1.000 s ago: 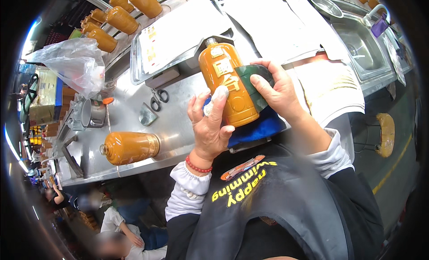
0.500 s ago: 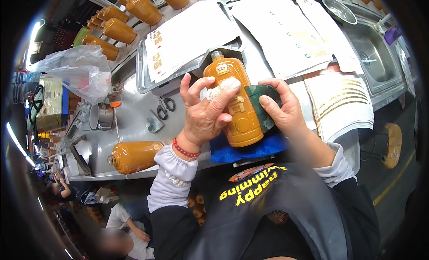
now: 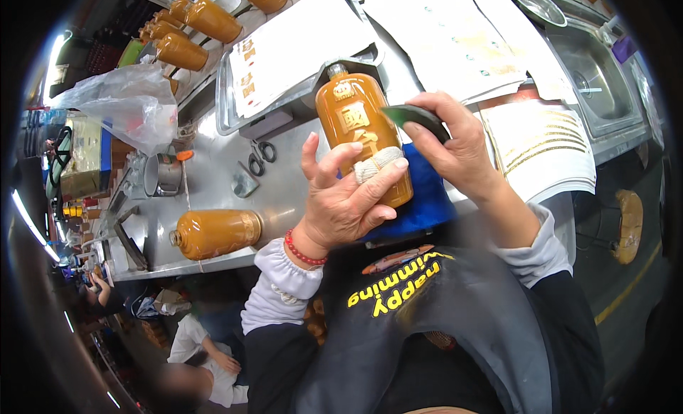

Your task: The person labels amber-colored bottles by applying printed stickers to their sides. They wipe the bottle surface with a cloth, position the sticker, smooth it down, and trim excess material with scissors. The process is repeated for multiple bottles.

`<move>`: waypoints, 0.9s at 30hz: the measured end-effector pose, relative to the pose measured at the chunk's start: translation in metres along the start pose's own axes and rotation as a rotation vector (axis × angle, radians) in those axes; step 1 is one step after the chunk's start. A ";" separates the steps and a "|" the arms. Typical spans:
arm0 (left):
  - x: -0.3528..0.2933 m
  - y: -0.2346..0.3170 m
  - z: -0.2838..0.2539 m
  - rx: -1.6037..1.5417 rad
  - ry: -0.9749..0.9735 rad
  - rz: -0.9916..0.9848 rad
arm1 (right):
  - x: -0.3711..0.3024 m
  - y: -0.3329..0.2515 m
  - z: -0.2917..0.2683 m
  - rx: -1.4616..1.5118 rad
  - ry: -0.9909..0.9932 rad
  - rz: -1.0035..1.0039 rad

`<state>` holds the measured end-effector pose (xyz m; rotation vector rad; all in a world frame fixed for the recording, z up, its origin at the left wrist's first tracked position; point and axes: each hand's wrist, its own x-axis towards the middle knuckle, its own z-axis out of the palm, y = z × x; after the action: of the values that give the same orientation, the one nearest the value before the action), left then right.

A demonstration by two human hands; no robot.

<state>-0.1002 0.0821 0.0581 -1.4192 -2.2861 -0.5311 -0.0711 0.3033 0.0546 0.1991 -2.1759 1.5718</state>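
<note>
An amber-brown glazed bottle (image 3: 333,101) with raised gold lettering and a capless neck lies tilted, its neck pointing away from me, beside a blue cloth (image 3: 430,190). My left hand (image 3: 348,190) rests on its lower front with the fingers apart; white knitted wrapping (image 3: 376,165) covers one finger, which presses on the glaze. In my right hand (image 3: 459,143), a dark green, thin flat scraper-like piece (image 3: 416,119) is pinched between thumb and fingers, its edge close to the bottle's right side. Whether that edge touches the bottle, I cannot tell.
Another brown bottle (image 3: 217,234) lies on the steel table at left. Scissors (image 3: 262,158), a metal cup (image 3: 162,175) and a plastic bag (image 3: 128,108) are beyond it. Printed sheets (image 3: 299,51) fill a tray; gold-striped sheets (image 3: 544,150) lie at right, near a sink (image 3: 594,93).
My left hand has slid down the bottle, uncovering the lettering. My right hand has turned the green piece edge-on and drawn it off the bottle's side. The bottle has shifted slightly left and away.
</note>
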 end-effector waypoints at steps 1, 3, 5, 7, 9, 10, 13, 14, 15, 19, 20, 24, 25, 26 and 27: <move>-0.007 0.001 -0.001 -0.017 0.011 0.017 | 0.008 -0.001 0.001 -0.144 0.009 -0.209; -0.029 0.015 0.014 -0.066 0.173 -0.190 | 0.010 -0.013 0.000 -0.363 -0.032 -0.549; -0.053 0.016 0.028 -0.029 0.225 -0.351 | 0.009 -0.032 -0.014 -0.299 -0.375 -0.520; -0.051 0.016 0.031 -0.098 0.130 -0.431 | 0.020 -0.034 -0.023 -0.117 -0.638 -0.449; -0.045 0.020 0.027 -0.090 0.036 -0.474 | 0.046 -0.003 -0.005 -0.030 -0.455 -0.396; -0.045 0.020 0.024 -0.053 0.039 -0.475 | 0.055 0.007 0.004 -0.078 -0.247 -0.386; -0.044 0.020 0.024 -0.058 0.055 -0.462 | 0.049 -0.005 0.003 -0.295 -0.168 -0.757; -0.046 0.019 0.027 -0.059 0.065 -0.465 | 0.034 -0.015 -0.003 -0.189 -0.381 -0.716; -0.049 0.019 0.030 -0.079 0.085 -0.471 | 0.023 -0.021 -0.010 -0.119 -0.466 -0.636; -0.050 0.020 0.033 -0.150 0.113 -0.509 | 0.059 0.020 -0.071 -0.368 -0.450 -0.051; -0.049 0.022 0.033 -0.161 0.111 -0.508 | 0.081 0.073 -0.087 -0.485 -0.222 -0.320; -0.047 0.022 0.032 -0.214 0.094 -0.524 | 0.169 0.199 -0.149 -0.980 -0.151 0.059; -0.048 0.023 0.032 -0.235 0.100 -0.536 | 0.186 0.213 -0.151 -1.036 -0.140 0.153; -0.048 0.022 0.034 -0.259 0.106 -0.544 | 0.202 0.225 -0.151 -1.093 -0.126 0.250; -0.045 0.023 0.034 -0.272 0.105 -0.558 | 0.214 0.238 -0.151 -1.147 -0.114 0.350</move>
<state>-0.0657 0.0751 0.0087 -0.8079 -2.5862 -1.0884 -0.3088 0.5552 -0.0204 -0.4775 -2.9204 0.2294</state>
